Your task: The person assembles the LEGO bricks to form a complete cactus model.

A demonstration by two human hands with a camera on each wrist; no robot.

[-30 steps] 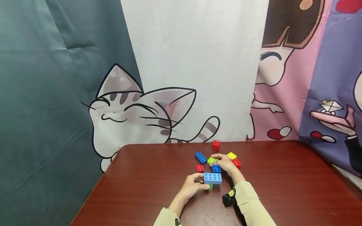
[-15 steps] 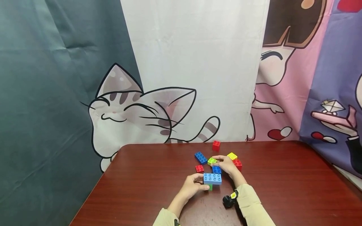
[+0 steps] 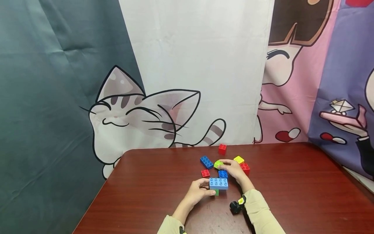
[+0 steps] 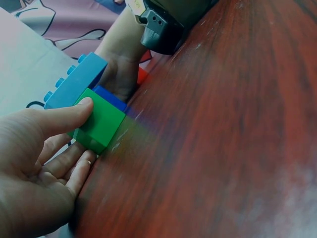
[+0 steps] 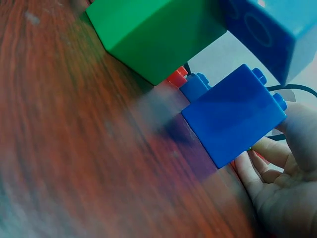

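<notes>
One join done: the light-blue block [image 3: 218, 184] sits on the green block [image 4: 101, 121], overhanging it toward the table's right edge. The left hand [image 3: 196, 194] has this pair, partly closed, thumb flat on the green side and fingers behind, nearer the front of the table [image 3: 140, 195] than every other block.

And over to the right hand [image 3: 232, 168], out toward the far edge: thumb and fingers close round the lime block [image 3: 217, 164]! Lifted or resting? Cannot tell. It's apart from the pair, so that looks like a join not yet made.

Plenty left loose: the short blue block [image 3: 223, 174] just in front of the lime, the long blue block [image 3: 206, 162] and small red block [image 3: 205, 173] on its left-edge side, the yellow block [image 3: 238, 159] and right red block [image 3: 245, 168] beyond the wrist, the far red block [image 3: 222, 149] by the far edge. Early stages, by the look of it.
</notes>
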